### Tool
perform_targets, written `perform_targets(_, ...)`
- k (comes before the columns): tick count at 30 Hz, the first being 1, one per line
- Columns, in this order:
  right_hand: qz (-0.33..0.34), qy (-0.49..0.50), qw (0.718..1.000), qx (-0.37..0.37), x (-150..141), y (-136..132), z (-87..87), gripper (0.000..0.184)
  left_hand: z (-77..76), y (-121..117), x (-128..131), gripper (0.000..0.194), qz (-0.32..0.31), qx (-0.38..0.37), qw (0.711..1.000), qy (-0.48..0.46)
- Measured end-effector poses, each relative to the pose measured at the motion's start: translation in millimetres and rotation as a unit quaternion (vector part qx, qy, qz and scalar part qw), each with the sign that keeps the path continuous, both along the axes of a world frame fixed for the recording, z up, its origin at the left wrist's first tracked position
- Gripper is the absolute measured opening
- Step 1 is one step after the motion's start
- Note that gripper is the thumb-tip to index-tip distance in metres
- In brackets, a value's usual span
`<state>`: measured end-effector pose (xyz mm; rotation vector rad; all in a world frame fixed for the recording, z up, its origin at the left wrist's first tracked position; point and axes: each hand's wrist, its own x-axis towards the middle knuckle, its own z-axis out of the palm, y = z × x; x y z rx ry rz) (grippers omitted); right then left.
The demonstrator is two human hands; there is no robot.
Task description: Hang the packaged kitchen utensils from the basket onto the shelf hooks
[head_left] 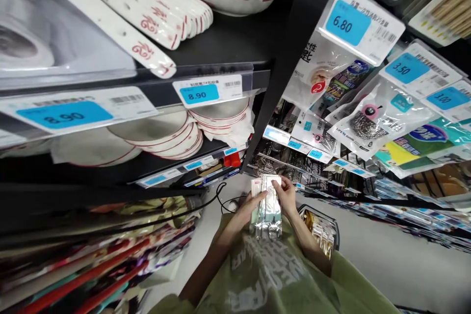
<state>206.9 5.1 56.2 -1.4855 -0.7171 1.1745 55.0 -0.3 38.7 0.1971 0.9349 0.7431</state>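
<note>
Close to my chest, both hands hold several narrow, shiny plastic packets (273, 210) with white tops and pale green lower parts. What is inside them is too small to make out. My left hand (247, 211) grips the packets from the left, its thumb laid across their front. At the upper right edge, my right hand (286, 195) pinches them between thumb and fingers. A metal basket (335, 228) holding other wrapped goods is on the right, beyond my right forearm.
Shelves on the left carry white spoons (156, 24) and stacked bowls (158, 132) with red rims. On the right, packaged scrubbers (370, 120) hang behind price tags (362, 24). Colourful long goods (99, 265) fill the lower left. Pale floor (386, 265) shows at the lower right.
</note>
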Motion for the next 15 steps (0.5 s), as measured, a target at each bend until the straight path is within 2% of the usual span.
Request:
perform_targets(3,0.040,0.020,0.999,-0.010,-5,-7,10.1,0.039,4.4,-8,-8,0.074,0.017,0.025,1.000,-0.003)
perform_targets(9,0.006,0.104,0.993,-0.047,-13,-13,13.8,0.035,9.9,-14,-18,0.078,0.040,0.032,0.998,-0.026)
perform_targets(12,0.010,0.128,0.990,-0.059,-9,-14,16.3,0.035,6.2,-15,-21,0.074,0.055,0.036,0.998,-0.021)
perform_targets(15,-0.012,0.136,0.990,-0.043,9,-2,21.9,0.035,-2.0,-15,-22,0.071,0.071,0.035,0.997,-0.015)
